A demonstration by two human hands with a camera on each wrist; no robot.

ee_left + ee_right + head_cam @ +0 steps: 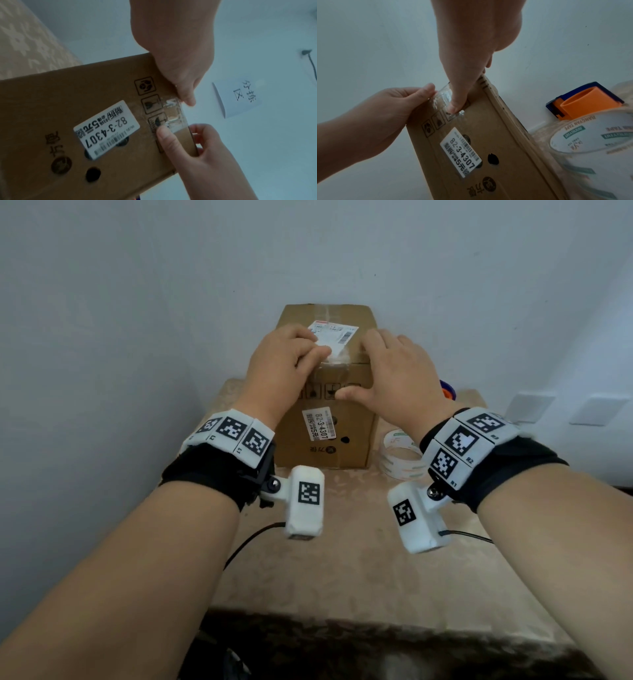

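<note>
Grip, right hand (394, 378): the thumb lies flat on the lower end of the clear tape strip (442, 97) on the front face, and the fingers hook over the top edge of the cardboard box (352, 446). Grip, left hand (284, 368): the fingers curl over the same edge, with the tips on the tape where it turns the corner. The box stands upright at the back of the surface (342, 570), close to the wall (137, 302). Likely risks: the tape end looks wrinkled and bubbled, so uneven thumb pressure could set a crease or leave the end lifting off the board. A hard push might skid the box on the smooth patterned covering. The right wrist could knock the tape roll (400, 457), which sits just beside the box. Materials: the box is matte brown corrugated board, square-edged, with round punched holes and a glossy white label (320, 424). The strip is glassy and crinkled, the roll a translucent ring. Behind the roll is an orange-and-blue dispenser (583, 102) of hard plastic.
</note>
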